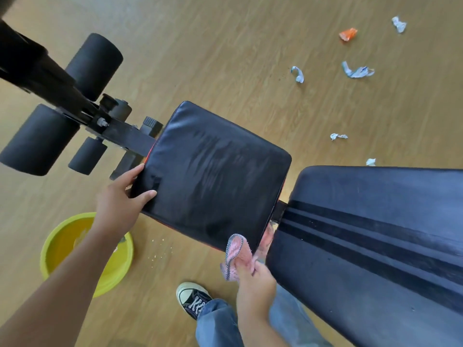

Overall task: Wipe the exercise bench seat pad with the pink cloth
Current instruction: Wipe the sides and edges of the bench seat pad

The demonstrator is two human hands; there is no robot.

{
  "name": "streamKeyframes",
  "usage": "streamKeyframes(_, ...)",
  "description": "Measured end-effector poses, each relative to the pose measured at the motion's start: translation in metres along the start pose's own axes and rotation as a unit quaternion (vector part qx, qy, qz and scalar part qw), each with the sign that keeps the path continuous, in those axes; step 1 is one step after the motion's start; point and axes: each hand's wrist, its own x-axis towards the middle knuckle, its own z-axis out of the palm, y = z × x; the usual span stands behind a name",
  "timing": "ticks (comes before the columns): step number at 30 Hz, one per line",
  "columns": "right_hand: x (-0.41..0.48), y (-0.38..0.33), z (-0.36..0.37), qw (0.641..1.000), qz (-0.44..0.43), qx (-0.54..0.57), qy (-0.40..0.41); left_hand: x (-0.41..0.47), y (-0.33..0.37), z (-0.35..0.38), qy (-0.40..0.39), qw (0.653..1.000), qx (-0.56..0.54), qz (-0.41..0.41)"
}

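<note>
The black square seat pad (213, 176) of the exercise bench fills the middle of the view, its surface streaked with damp marks. My left hand (120, 199) grips the pad's near left corner, thumb on top and fingers along the edge. My right hand (253, 279) holds the bunched pink cloth (236, 254) against the pad's near right corner, at the gap beside the long back pad (375, 246). Part of the cloth is tucked inside my fist.
A yellow basin (117, 269) sits on the wood floor under my left forearm. Black foam rollers (37, 139) and the frame stretch away at the left. Scraps of blue-white paper (357, 71) and an orange wrapper (348, 34) litter the floor at the upper right. My shoe (191, 298) stands below the seat.
</note>
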Motion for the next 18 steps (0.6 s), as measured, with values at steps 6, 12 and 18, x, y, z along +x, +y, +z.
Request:
streamKeyframes(6,-0.025,-0.027,0.058,0.859,0.25,0.424,-0.141,-0.001,0.002,0.004,0.034,0.998,0.032,0.034)
streamKeyframes(12,-0.041,-0.045,0.108,0.854,0.283,0.401,-0.173,-0.008,-0.006,-0.003,0.039,0.999,0.021,0.017)
streamKeyframes(18,-0.057,-0.082,0.171,0.856,0.255,0.36,-0.268,-0.012,-0.023,-0.004,0.068,0.997,-0.034,-0.003)
